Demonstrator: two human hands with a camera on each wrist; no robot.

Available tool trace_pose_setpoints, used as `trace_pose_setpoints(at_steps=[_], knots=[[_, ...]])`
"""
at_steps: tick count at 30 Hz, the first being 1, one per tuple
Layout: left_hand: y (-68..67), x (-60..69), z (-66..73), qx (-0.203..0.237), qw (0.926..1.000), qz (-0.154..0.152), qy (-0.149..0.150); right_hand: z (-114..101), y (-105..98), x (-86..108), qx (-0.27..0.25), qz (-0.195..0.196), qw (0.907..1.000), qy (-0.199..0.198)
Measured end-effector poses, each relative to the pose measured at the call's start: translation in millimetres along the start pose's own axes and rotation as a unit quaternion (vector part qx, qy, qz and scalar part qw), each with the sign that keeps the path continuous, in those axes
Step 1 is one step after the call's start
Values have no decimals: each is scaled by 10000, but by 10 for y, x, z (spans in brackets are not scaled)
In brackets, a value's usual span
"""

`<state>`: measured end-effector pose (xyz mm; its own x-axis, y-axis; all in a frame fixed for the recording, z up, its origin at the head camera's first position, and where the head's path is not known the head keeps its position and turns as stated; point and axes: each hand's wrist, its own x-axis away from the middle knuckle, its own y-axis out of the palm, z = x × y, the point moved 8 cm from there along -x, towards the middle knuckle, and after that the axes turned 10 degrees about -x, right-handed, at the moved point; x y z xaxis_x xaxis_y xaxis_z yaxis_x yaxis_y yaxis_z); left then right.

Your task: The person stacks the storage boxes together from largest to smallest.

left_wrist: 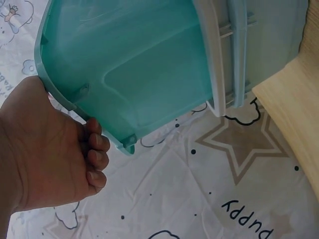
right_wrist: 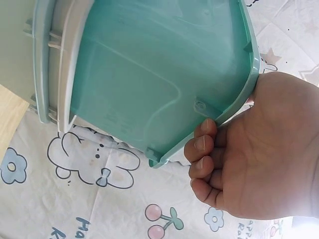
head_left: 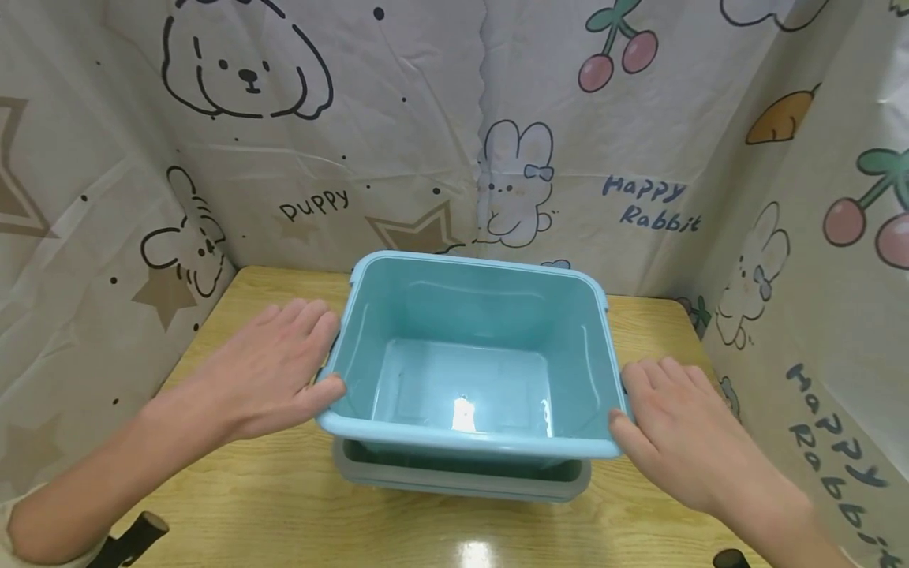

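A light blue plastic storage bin (head_left: 461, 308), with nothing inside, is held by its two short sides above a stack of other bins. My left hand (head_left: 284, 379) grips the left rim, thumb over the top and fingers curled beneath the edge. On the opposite rim my right hand (head_left: 675, 418) holds in the same way. Below, a greyish-white bin (head_left: 461, 480) shows its front rim in the head view. Side-on, the left wrist view shows its white rim (left_wrist: 214, 59) above another light blue rim (left_wrist: 239, 55). The held bin's lower part sits inside the stack.
The stack stands on a wood-grain table (head_left: 284, 505). Cloth walls (head_left: 412, 142) printed with puppies, rabbits and cherries enclose the back and both sides. A dark rod-like piece (head_left: 145, 532) lies by the left forearm, and a similar dark end (head_left: 730, 558) shows at bottom right.
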<state>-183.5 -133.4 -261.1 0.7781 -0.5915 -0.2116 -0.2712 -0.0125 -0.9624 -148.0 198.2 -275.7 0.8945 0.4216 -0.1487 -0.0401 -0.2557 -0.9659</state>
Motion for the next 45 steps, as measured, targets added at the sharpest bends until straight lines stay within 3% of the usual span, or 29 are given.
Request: trace_pose_setpoints(at_steps=[31, 45], knots=[[475, 23, -1, 198, 9996, -156, -92, 110, 414, 15, -58, -6, 10000, 16], [627, 37, 12, 371, 9992, -101, -66, 139, 567, 24, -91, -57, 9999, 54]])
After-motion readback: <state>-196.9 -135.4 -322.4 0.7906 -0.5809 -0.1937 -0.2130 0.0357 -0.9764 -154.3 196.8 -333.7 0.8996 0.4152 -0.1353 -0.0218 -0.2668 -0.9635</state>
